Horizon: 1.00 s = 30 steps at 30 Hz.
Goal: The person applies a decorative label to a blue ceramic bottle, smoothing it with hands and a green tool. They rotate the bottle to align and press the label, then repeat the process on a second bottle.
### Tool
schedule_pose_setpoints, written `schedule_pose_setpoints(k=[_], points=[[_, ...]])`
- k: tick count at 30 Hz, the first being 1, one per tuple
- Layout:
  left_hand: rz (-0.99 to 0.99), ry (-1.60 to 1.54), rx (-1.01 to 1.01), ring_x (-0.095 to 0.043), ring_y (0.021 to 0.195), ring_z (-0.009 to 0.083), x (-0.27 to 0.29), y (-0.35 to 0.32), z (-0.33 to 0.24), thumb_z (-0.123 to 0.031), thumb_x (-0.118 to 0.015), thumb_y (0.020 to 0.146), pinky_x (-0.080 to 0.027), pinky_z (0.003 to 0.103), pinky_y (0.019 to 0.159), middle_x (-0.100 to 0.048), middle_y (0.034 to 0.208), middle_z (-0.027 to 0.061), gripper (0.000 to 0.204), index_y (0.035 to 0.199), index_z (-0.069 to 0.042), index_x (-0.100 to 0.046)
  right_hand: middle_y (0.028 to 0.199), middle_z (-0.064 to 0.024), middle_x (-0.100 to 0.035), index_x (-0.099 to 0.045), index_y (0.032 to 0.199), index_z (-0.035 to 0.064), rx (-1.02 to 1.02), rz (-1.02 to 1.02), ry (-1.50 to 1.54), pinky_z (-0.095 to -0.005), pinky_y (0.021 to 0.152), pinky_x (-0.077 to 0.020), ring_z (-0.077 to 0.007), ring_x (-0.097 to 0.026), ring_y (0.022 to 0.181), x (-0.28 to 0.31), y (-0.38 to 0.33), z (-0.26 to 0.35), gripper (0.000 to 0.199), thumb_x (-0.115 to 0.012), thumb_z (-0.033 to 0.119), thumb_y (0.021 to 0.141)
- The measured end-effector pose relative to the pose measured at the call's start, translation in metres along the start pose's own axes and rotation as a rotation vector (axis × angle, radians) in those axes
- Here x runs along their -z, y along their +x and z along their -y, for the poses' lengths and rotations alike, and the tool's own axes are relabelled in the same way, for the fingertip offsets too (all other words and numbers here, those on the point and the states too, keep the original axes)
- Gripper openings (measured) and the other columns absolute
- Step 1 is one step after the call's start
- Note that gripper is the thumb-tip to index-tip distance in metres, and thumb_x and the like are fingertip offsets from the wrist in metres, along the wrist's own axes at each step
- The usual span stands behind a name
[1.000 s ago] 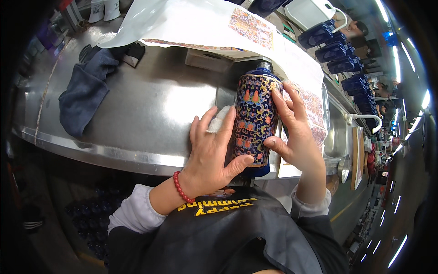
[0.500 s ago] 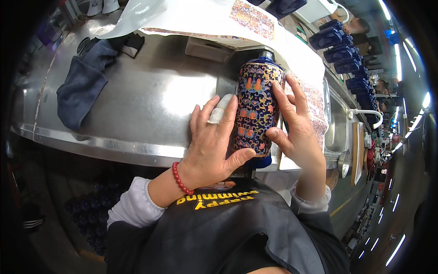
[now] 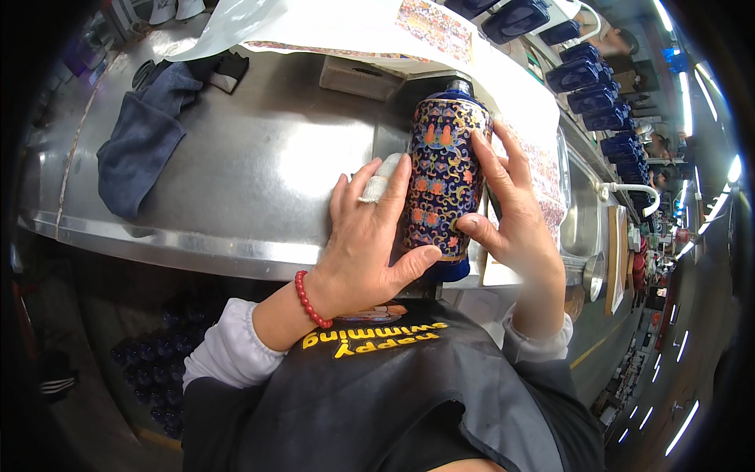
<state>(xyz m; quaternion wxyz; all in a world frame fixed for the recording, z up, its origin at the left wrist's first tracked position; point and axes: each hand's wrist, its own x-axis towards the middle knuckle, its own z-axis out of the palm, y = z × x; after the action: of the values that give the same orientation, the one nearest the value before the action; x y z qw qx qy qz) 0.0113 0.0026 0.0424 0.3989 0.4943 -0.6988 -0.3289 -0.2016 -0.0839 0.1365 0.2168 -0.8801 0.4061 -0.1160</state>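
1. Your left hand (image 3: pixel 358 228) comes in from the lower left, back upward, its fingers stretched away from you and slightly spread.
2. Its index finger lies along the left side of the patterned blue bottle (image 3: pixel 444 181), and its thumb reaches across toward the lower end; a white covering (image 3: pixel 376 187) wraps the middle finger.
3. This hand is open and flat rather than clasped; you steady the bottle from the side.
4. Your right hand (image 3: pixel 515 212) comes up on the other side, wrist bent, fingers gently curved.
5. Its index fingertip touches the upper right of the pattern, and its thumb tip meets the lower right, with a wide gap between; the hand is open, not closed around the bottle.
6. The bottle sits between your hands at the near edge of the metal counter (image 3: pixel 259 149), neck pointing away and base toward you.
7. Your left wrist, wearing a red bead bracelet (image 3: pixel 312 300), is near your black apron (image 3: pixel 370 385).
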Motion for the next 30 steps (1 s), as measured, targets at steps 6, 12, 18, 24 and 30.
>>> schedule_pose_setpoints(k=[6, 12, 18, 24, 30], points=[[-0.163, -0.124, 0.058, -0.038, 0.138, 0.0467, -0.007, 0.006, -0.003, -0.056, -0.060, 0.095, -0.018, 0.062, 0.115, -0.056, 0.133, 0.0277, 0.090, 0.153, 0.006, -0.030, 0.159, -0.0272, -0.023, -0.043, 0.155, 0.0114, -0.016, 0.017, -0.016, -0.0456, 0.101, -0.0492, -0.0332, -0.056, 0.115, 0.001, 0.001, 0.003, 0.089, -0.078, 0.051, 0.084], [-0.234, -0.122, 0.044, -0.036, 0.139, 0.0449, -0.008, 0.007, -0.007, -0.059, -0.059, 0.095, -0.018, 0.062, 0.115, -0.049, 0.144, 0.0262, 0.089, 0.152, 0.005, -0.034, 0.159, -0.0269, -0.023, -0.042, 0.155, 0.0124, -0.023, 0.024, -0.016, -0.0455, 0.101, -0.0491, -0.0335, -0.056, 0.115, 0.002, 0.000, 0.003, 0.089, -0.078, 0.052, 0.083], [-0.140, 0.294, -0.353, -0.031, 0.145, 0.0345, -0.012, -0.019, -0.025, -0.053, -0.066, 0.089, -0.003, 0.065, 0.118, -0.048, 0.150, 0.0118, 0.073, 0.151, -0.018, -0.050, 0.159, -0.0275, -0.023, -0.043, 0.155, 0.0119, -0.007, -0.009, 0.004, -0.0456, 0.101, -0.0494, -0.0336, -0.056, 0.115, -0.001, 0.000, 0.002, 0.089, -0.078, 0.051, 0.084], [-0.232, 0.415, -0.191, -0.029, 0.146, 0.0328, -0.009, -0.037, -0.009, -0.060, -0.040, 0.103, -0.002, 0.062, 0.120, -0.050, 0.150, 0.0069, 0.061, 0.146, -0.020, -0.056, 0.159, -0.0286, -0.024, -0.043, 0.155, 0.0108, -0.026, 0.011, -0.012, -0.0455, 0.100, -0.0499, -0.0338, -0.057, 0.113, 0.001, -0.001, 0.003, 0.088, -0.079, 0.049, 0.085], [-0.295, 0.433, -0.248, -0.028, 0.142, 0.0299, -0.016, -0.050, -0.004, -0.060, -0.044, 0.102, -0.004, 0.058, 0.122, -0.047, 0.148, 0.0084, 0.046, 0.129, -0.034, -0.071, 0.158, -0.0306, -0.023, -0.042, 0.155, 0.0094, 0.014, 0.008, -0.041, -0.0463, 0.101, -0.0488, -0.0356, -0.057, 0.115, -0.001, -0.002, -0.002, 0.088, -0.077, 0.051, 0.086]])
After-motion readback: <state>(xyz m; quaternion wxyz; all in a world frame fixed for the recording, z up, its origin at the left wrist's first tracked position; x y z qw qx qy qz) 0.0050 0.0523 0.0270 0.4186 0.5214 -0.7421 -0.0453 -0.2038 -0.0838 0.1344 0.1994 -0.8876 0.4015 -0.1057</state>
